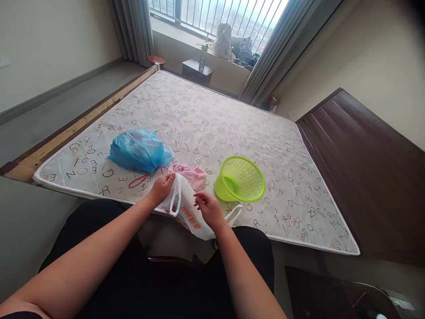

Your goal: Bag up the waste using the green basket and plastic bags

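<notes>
Currently, far left: dark-edged wooden bed rail with a pale inner strip (78, 121), running along the mattress side.
Blue bundle: translucent blue plastic bag, full and rounded (137, 150), lying on the mattress, gathered end pointing right.
Red loop: thin red drawstring (138, 180), lying on the mattress just below the bundle.
Left hand: the person's bare left hand (161, 186), fingers closed, pinching the top edge of the white bag near one handle.
White bag: thin white plastic carrier bag with orange printed characters (188, 206), at the near mattress edge, hanging down between the knees; one handle loop droops beside the left hand, another shows right of the right wrist.
Pink cloth: crumpled pink towel-like cloth (198, 177), on the mattress just behind the white bag.
Mattress: broad white mattress printed with scattered black and red letters (199, 128), under bundle, cloth and basket.
Right hand: the person's bare right hand (209, 209), over the white bag, fingers loosely curled and part-open, nothing seen gripped; cannot tell whether fingertips touch plastic.
Green basket: round lime-green lattice plastic basket (249, 179), right of the cloth, mouth up, floor visible inside.
Far right: dark brown panelled wooden headboard (361, 164), against the wall.
</notes>
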`<state>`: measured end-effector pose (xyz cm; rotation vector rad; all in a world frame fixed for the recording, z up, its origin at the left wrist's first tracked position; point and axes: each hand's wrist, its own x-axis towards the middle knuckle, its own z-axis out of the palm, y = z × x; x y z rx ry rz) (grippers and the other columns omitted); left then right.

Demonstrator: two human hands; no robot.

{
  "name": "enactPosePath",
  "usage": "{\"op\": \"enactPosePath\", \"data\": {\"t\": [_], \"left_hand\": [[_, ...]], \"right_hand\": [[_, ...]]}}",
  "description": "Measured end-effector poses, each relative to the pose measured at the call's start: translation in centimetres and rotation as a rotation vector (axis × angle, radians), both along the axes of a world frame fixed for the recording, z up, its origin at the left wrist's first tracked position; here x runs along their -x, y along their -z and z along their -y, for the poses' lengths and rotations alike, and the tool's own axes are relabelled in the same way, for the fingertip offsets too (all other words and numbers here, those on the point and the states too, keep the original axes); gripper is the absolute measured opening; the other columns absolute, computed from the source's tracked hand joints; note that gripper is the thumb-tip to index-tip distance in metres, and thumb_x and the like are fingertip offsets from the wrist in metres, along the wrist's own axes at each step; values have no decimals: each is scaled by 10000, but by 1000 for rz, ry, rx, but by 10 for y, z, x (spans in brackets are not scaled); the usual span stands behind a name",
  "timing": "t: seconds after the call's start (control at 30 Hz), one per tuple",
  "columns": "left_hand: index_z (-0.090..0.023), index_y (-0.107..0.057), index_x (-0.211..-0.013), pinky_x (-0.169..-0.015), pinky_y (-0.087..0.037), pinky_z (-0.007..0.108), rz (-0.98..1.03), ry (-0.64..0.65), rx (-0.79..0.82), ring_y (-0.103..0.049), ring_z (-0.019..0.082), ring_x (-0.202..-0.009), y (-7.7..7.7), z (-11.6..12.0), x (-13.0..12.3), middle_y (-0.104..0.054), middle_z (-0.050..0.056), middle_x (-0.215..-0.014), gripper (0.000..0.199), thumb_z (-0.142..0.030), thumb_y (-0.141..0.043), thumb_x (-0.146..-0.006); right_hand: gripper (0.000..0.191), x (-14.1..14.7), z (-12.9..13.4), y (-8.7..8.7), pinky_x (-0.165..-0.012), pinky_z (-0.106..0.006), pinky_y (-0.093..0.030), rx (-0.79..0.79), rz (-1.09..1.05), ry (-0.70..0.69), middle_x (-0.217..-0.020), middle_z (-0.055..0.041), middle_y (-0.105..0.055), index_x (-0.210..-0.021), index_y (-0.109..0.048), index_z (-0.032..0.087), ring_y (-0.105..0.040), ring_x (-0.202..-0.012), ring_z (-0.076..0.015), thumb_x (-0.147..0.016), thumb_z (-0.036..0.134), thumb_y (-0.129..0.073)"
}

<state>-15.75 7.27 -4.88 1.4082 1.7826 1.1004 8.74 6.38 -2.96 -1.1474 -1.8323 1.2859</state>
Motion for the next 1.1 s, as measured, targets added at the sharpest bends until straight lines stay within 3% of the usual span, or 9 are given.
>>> {"op": "enactPosePath", "data": {"t": [0.13, 0.27, 0.33, 0.5, 0.63, 0.7, 0.8, 0.93, 1.1], "left_hand": [[-172, -703, -898, -828, -500, 320, 9, -6, -1, -669, 254, -900, -1, 0, 0, -754, 83, -936, 531, -597, -391, -962], [-171, -689, -892, -795, -497, 305, 6, -1, 14, -652, 239, -872, -3, 1, -1, -746, 74, -910, 521, -584, -382, -969], [-172, -687, -888, -791, -497, 302, 7, 11, 10, -648, 234, -865, -4, 1, -1, -746, 71, -902, 516, -577, -380, -972], [-165, -698, -921, -807, -499, 323, 14, 2, 0, -661, 254, -885, -6, 3, -2, -756, 90, -944, 528, -594, -396, -968], [-173, -701, -913, -796, -498, 320, 24, 6, 6, -658, 251, -877, -6, 2, -2, -754, 81, -929, 520, -595, -404, -971], [-177, -701, -901, -781, -494, 315, 31, 7, 3, -649, 243, -859, -4, 2, -1, -745, 72, -908, 511, -593, -411, -973], [-175, -690, -876, -707, -477, 305, 69, 65, 31, -617, 220, -777, -2, 2, -2, -709, 51, -833, 514, -609, -429, -968], [-166, -704, -904, -694, -473, 289, 124, 222, 74, -609, 209, -779, -2, 4, -5, -701, 42, -838, 509, -627, -493, -943], [-171, -725, -915, -695, -472, 289, 100, 285, 96, -613, 211, -777, -5, 6, -8, -712, 43, -836, 496, -620, -515, -936]], "right_hand": [[251, 2, -3, 9, -782, -310, -565, -27, 94, -23, -1131, -88, -703, -1131, -681, 203, -675, -970, -193, -895, 254, -613], [239, 1, 0, 7, -692, -281, -532, 46, 136, -142, -917, -20, -718, -1155, -686, 221, -611, -681, -131, -936, 269, -601], [215, 2, 3, 3, -687, -279, -526, 59, 143, -198, -845, 0, -709, -1136, -702, 234, -607, -666, -134, -951, 280, -602], [297, 3, 4, 3, -850, -334, -559, -95, 165, -112, -1248, -92, -685, -1196, -700, 224, -660, -1060, -212, -903, 251, -656], [372, 4, -1, 10, -857, -362, -577, 29, 194, -77, -1175, -87, -720, -1273, -671, 199, -687, -886, -185, -906, 237, -625], [372, 5, -2, 11, -927, -379, -567, 55, 190, -82, -1214, -90, -725, -1295, -671, 203, -704, -981, -204, -942, 209, -552], [386, 8, 0, 6, -1052, -411, -519, 41, 182, -85, -1308, -93, -704, -1304, -680, 224, -656, -1212, -249, -952, 184, -528], [455, 7, 3, 1, -994, -393, -551, 150, 152, -162, -1277, -72, -721, -1345, -643, 251, -684, -1143, -258, -892, 253, -685], [334, 4, 2, 4, -1044, -407, -510, 140, 218, -177, -1245, -75, -720, -1233, -689, 224, -663, -1158, -250, -910, 197, -611]]}}
